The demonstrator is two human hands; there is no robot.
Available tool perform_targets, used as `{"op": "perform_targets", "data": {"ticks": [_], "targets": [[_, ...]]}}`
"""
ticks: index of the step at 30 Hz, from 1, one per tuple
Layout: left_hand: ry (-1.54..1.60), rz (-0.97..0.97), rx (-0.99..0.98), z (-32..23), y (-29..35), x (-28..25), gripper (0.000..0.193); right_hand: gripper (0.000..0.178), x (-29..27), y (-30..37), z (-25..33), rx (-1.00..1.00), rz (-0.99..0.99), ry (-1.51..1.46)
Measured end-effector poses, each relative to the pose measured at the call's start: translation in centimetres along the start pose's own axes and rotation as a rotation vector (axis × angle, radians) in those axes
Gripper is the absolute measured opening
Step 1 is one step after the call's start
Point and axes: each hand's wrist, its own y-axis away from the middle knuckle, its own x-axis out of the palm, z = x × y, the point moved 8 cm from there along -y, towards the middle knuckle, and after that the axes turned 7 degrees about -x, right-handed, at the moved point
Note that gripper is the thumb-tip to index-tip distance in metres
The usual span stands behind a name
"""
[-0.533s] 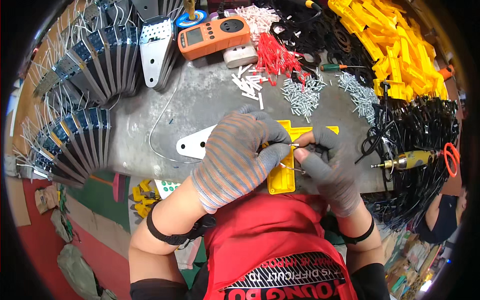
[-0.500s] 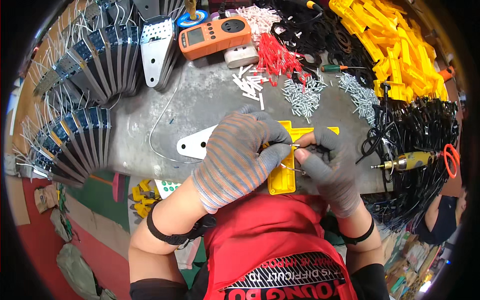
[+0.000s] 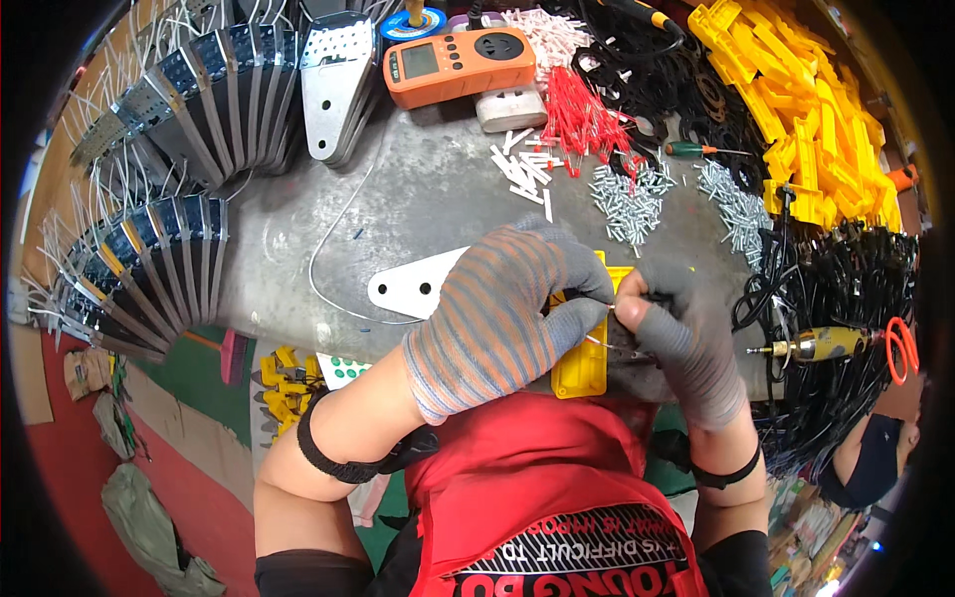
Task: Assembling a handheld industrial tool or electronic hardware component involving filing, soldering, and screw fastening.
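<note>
My left hand, in a grey glove with orange stripes and bare fingertips, pinches a thin wire between thumb and forefinger. Close against it, my right hand, gloved the same way and partly blurred, has thumb and fingertip pressed together at that wire. Another pale strand crosses below the fingertips. Under both hands lies a yellow plastic housing, partly covered by them. A white tapered plate with dark round holes sticks out from beneath my left hand, and a white cable loops beside it.
Stacked metal plates with wires fan out at left. An orange meter stands at the back, near red parts, white sleeves and screws. Yellow housings, black cables and a yellow screwdriver fill the right.
The view has shifted, so the bench and its contents appear farther right. Both hands stay together over the yellow housing, fingertips still meeting at the thin wire.
</note>
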Motion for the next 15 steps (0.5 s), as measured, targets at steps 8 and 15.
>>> {"op": "perform_targets", "data": {"ticks": [8, 15], "targets": [[-0.138, -0.102, 0.225, -1.7, 0.3, -0.6, 0.006, 0.021, 1.5, -0.3, 1.8, -0.315, 0.271, 0.276], [-0.095, -0.011, 0.064, -0.6, 0.1, 0.0, 0.007, 0.015, 0.7, 1.1, 3.6, -0.544, -0.073, 0.669]]}}
